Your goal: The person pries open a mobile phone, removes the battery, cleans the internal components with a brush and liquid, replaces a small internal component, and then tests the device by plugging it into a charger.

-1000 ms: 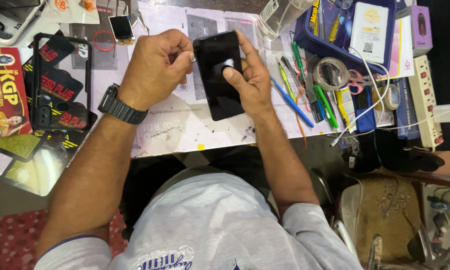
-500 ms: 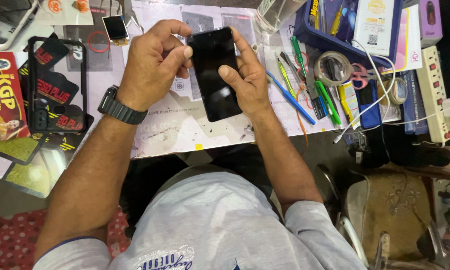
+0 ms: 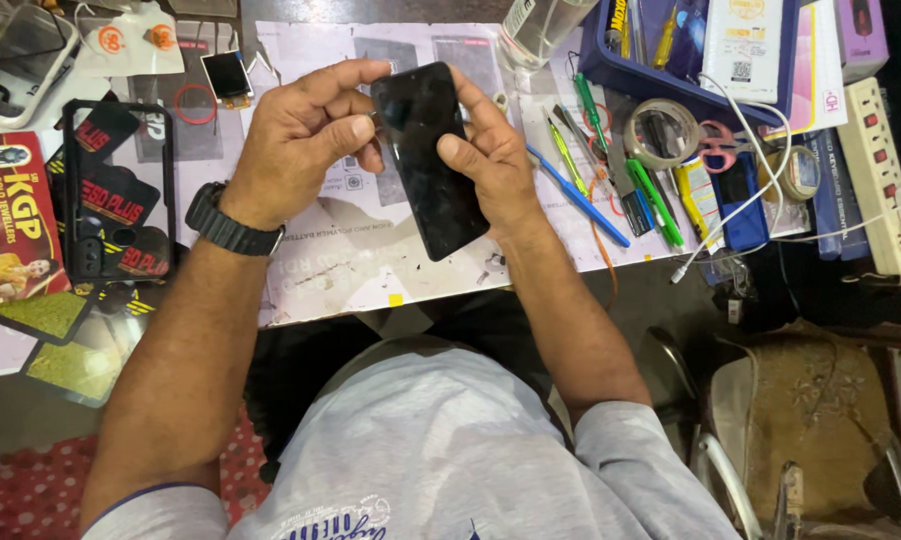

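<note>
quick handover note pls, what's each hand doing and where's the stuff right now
Left hand: fingers curled at the top left edge of the black phone, pinching something small there; too small to tell what.
Right hand: grips the phone's right edge, holding it above the paper-covered table.
Phone: dark screen up, tilted.
Nearby: screwdrivers and tape roll to the right, black phone case to the left.
Done and left: cannot tell from this view.

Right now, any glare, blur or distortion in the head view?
Head view: even overhead light, soft shadows under both hands; the black phone shows only faint sheen, no hard glare; left hand and right hand look sharp, no motion blur; wide-angle bending at the edges, seen along the power strip.
</note>
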